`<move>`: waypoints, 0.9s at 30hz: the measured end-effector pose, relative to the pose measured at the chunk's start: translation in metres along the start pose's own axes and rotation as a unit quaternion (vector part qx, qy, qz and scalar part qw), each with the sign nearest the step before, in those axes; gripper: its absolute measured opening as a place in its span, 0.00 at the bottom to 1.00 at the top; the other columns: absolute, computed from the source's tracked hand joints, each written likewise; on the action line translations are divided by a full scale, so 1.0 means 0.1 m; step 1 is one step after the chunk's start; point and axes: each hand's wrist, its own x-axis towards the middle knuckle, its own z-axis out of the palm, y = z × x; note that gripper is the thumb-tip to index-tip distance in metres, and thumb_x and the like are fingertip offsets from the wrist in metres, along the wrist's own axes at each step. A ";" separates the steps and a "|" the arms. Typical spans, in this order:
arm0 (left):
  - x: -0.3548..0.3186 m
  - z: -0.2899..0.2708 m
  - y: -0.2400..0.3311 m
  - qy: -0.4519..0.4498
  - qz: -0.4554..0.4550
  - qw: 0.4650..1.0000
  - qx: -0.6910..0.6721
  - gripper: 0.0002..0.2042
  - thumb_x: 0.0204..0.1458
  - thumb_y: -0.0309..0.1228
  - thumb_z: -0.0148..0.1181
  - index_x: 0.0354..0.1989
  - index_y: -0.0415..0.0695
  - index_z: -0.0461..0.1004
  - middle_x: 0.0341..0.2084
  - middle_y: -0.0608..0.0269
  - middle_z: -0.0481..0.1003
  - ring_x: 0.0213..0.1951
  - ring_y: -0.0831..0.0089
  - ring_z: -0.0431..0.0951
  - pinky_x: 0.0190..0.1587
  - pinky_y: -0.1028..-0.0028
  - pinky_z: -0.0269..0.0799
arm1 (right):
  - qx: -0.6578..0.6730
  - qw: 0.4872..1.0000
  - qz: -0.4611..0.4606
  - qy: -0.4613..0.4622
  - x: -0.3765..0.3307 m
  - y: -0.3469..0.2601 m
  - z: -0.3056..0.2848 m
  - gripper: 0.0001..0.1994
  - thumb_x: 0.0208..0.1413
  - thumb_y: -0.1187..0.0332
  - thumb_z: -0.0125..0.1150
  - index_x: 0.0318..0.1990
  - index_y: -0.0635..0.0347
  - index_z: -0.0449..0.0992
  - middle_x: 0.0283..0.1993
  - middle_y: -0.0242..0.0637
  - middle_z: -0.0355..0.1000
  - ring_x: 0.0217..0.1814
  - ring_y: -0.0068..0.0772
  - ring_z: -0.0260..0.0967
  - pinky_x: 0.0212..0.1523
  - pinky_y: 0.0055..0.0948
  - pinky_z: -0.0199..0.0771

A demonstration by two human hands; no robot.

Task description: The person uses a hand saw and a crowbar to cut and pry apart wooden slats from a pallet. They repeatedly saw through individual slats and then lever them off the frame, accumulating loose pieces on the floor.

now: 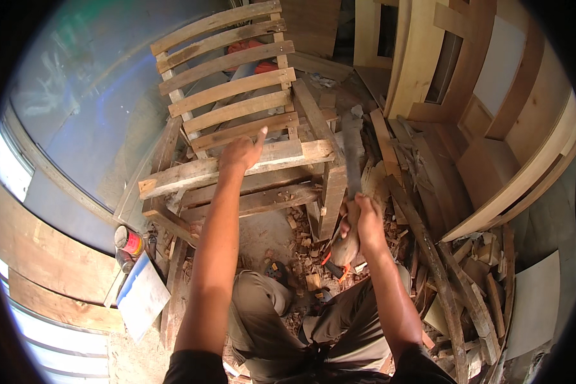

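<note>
Knees and khaki trousers (269, 320) sit lowest. Left hand (241, 153) lies pressed on the front rail of one slatted wooden chair frame (237, 109), fingers mostly together. Right hand (365, 221) is wrapped tight on one long blade (353, 153), hard against the frame's right leg. Scrap wood (454, 281) crowds right of that grip; two cans (128, 246) sit far left.

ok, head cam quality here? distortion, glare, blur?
Head view: strong fisheye, black vignette around the rim, planks at the edges bow. Blown-out glare at the far left edge. Centre sharp and evenly lit: left hand on the wooden chair frame, right hand gripping the saw. No motion blur evident.
</note>
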 end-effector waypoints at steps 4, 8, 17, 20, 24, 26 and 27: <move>0.07 -0.05 0.05 -0.079 -0.006 0.997 0.007 0.40 0.64 0.60 0.22 0.50 0.40 0.78 0.55 0.44 0.73 0.57 0.51 0.73 0.61 0.55 0.66 | -0.007 0.997 -0.061 0.053 0.39 -0.22 0.11 0.15 0.66 0.61 0.41 0.39 0.65 0.67 0.25 0.37 0.64 0.18 0.28 0.58 0.20 0.31 0.62; 0.07 -0.03 0.05 -0.083 -0.005 0.997 0.006 0.39 0.65 0.57 0.21 0.46 0.38 0.79 0.54 0.44 0.73 0.56 0.50 0.73 0.61 0.55 0.67 | -0.149 0.988 0.032 0.005 0.35 -0.14 0.34 0.13 0.67 0.62 0.42 0.38 0.64 0.67 0.24 0.36 0.64 0.17 0.28 0.59 0.17 0.32 0.63; 0.07 -0.01 0.00 -0.080 -0.026 0.996 -0.027 0.36 0.66 0.54 0.24 0.43 0.40 0.80 0.50 0.44 0.76 0.54 0.47 0.74 0.59 0.54 0.68 | -0.188 0.982 0.025 -0.021 0.50 -0.10 0.36 0.16 0.65 0.60 0.48 0.41 0.69 0.69 0.23 0.37 0.66 0.14 0.28 0.60 0.15 0.31 0.63; 0.09 -0.05 -0.02 -0.094 -0.014 0.995 -0.013 0.36 0.66 0.53 0.24 0.42 0.40 0.80 0.49 0.44 0.76 0.53 0.47 0.75 0.59 0.54 0.68 | -0.169 0.985 0.025 0.015 0.53 -0.19 0.34 0.16 0.66 0.60 0.47 0.40 0.68 0.69 0.23 0.37 0.66 0.15 0.28 0.61 0.15 0.32 0.64; 0.05 -0.03 0.06 -0.079 -0.012 0.996 -0.029 0.35 0.66 0.53 0.25 0.41 0.40 0.81 0.48 0.44 0.77 0.52 0.46 0.76 0.58 0.53 0.68 | -0.122 0.985 -0.075 0.100 0.61 -0.08 0.29 0.16 0.66 0.59 0.47 0.38 0.67 0.68 0.23 0.37 0.65 0.16 0.27 0.61 0.16 0.32 0.64; 0.04 -0.04 0.02 -0.070 -0.014 0.997 -0.036 0.35 0.66 0.52 0.25 0.41 0.40 0.81 0.47 0.43 0.77 0.51 0.46 0.76 0.57 0.53 0.69 | -0.169 0.985 0.032 0.018 0.52 -0.17 0.33 0.16 0.66 0.59 0.46 0.39 0.66 0.67 0.23 0.36 0.64 0.16 0.27 0.59 0.15 0.31 0.62; 0.03 -0.04 0.01 -0.073 -0.015 0.997 -0.030 0.35 0.66 0.52 0.25 0.40 0.40 0.81 0.47 0.43 0.77 0.51 0.46 0.76 0.57 0.53 0.69 | -0.159 0.986 0.049 0.017 0.52 -0.27 0.33 0.16 0.67 0.59 0.45 0.39 0.66 0.67 0.23 0.36 0.64 0.16 0.27 0.59 0.15 0.30 0.62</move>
